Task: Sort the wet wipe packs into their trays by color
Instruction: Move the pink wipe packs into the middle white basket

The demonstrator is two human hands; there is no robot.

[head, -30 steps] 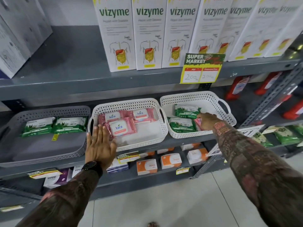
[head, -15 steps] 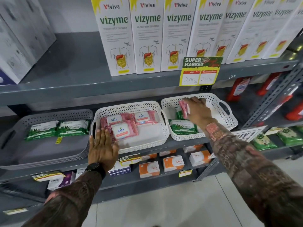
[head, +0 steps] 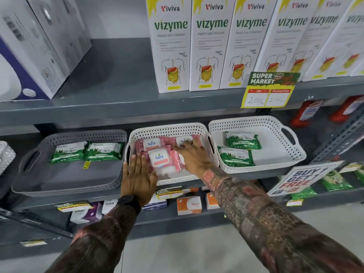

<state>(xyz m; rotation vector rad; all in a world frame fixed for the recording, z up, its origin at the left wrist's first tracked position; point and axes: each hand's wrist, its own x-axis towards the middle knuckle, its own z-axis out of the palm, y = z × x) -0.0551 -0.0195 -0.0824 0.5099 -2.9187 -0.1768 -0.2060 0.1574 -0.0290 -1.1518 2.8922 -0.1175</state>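
Three trays side by side on the middle shelf: grey tray on the left with two green packs, white middle tray with pink kara packs, white right tray with two more green packs. Left hand lies flat, fingers spread, palm down on the front left rim of the middle tray, fingertips just touching the front pink pack; it grips nothing. Right hand reaches into the middle tray from the right, fingers spread over the pink packs at the back right; cannot tell whether it pinches one or just presses down. Both forearms in patterned sleeves, dark watch on the left wrist. Vizyme boxes on the shelf above, yellow price tag on its edge.
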